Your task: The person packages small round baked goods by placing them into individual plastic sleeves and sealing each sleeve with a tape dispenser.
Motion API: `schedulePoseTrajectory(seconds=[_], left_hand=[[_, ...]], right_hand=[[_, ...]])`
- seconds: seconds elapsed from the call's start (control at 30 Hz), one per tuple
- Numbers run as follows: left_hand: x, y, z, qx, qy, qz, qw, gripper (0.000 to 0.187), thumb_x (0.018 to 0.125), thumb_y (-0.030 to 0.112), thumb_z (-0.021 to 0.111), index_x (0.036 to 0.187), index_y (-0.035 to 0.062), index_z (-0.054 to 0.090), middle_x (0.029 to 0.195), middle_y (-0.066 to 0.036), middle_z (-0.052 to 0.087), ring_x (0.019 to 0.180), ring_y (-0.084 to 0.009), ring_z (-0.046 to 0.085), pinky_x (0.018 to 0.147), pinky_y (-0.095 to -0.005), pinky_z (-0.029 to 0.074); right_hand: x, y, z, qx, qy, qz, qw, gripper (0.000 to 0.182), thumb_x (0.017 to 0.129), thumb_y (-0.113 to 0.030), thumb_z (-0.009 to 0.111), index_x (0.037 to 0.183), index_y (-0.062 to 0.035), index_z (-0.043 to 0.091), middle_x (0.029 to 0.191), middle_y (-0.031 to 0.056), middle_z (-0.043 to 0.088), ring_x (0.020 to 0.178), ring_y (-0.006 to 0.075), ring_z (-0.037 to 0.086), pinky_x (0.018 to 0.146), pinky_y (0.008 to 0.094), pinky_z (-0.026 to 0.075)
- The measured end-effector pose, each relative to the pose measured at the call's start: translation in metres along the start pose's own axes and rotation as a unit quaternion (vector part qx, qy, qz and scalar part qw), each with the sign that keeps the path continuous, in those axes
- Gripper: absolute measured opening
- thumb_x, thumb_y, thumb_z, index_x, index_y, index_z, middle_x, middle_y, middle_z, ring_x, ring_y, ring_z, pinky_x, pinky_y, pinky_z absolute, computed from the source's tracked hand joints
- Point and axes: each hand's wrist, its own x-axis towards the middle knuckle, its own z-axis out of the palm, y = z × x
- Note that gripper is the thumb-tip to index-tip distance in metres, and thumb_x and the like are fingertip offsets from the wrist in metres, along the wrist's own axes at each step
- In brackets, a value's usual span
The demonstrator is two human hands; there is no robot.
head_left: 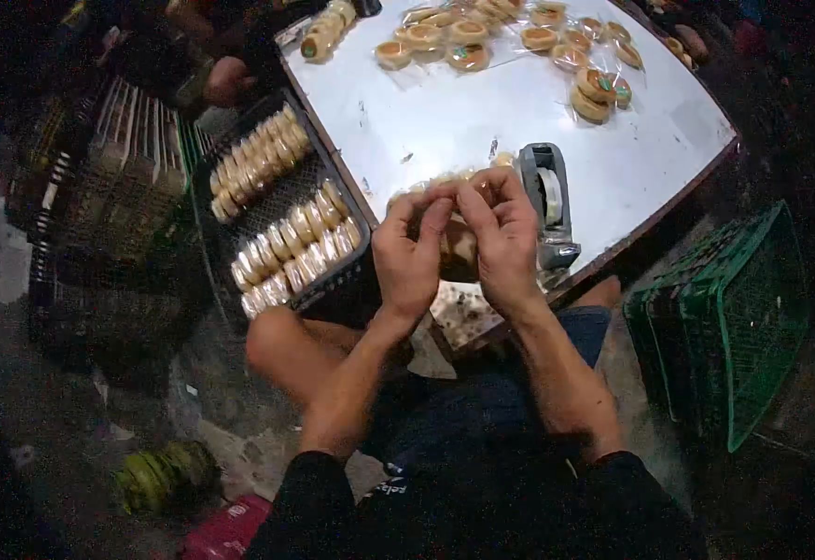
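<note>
My left hand and my right hand meet over the near edge of the white table, both closed, thumbs and fingertips pinched together. Between and below them shows part of a plastic-wrapped pack of small round cakes; the hands hide most of it, and the exact spot they pinch is not clear. Just right of my right hand stands a grey tape dispenser with a roll of pale tape. More pale, round shapes are partly visible behind my fingers.
Clear-wrapped round cakes lie scattered along the far side of the white table. At left, a black crate holds rows of packed cakes. Green crates stand at right. Another person's hand is at upper left.
</note>
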Motion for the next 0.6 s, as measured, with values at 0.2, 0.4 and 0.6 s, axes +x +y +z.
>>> schedulePoseTrajectory(seconds=[0.2,0.4,0.6], left_hand=[[0.010,-0.003,-0.010,-0.228,0.106,-0.177,0.952,0.028,0.093,0.021,0.058,0.093,-0.0058,0.062,0.090,-0.012,0.064,0.082,-0.0130,0.059,0.073,-0.0234,0.045],[0.017,-0.052,-0.039,-0.028,0.152,0.104,0.983,0.017,0.090,0.014,0.062,0.084,-0.0007,0.059,0.079,-0.004,0.062,0.073,-0.0108,0.058,0.066,-0.0235,0.046],[0.026,-0.047,-0.051,-0.233,0.038,-0.028,0.971,0.041,0.089,0.013,0.063,0.123,-0.0031,0.046,0.078,-0.003,0.060,0.074,-0.0103,0.057,0.070,-0.0240,0.048]], right_hand=[[0.000,0.006,0.000,-0.431,-0.085,-0.300,0.847,0.038,0.088,-0.012,0.057,0.122,0.0005,0.047,0.113,0.0191,0.055,0.101,0.0342,0.055,0.091,0.0421,0.043],[-0.003,0.036,0.003,-0.314,-0.220,-0.004,0.924,0.035,0.085,-0.011,0.059,0.116,0.0008,0.050,0.111,0.0182,0.057,0.101,0.0368,0.055,0.088,0.0441,0.043],[0.015,0.034,0.012,-0.346,-0.167,-0.020,0.923,0.024,0.077,-0.006,0.065,0.100,-0.0050,0.055,0.089,0.0111,0.057,0.085,0.0274,0.055,0.078,0.0382,0.041]])
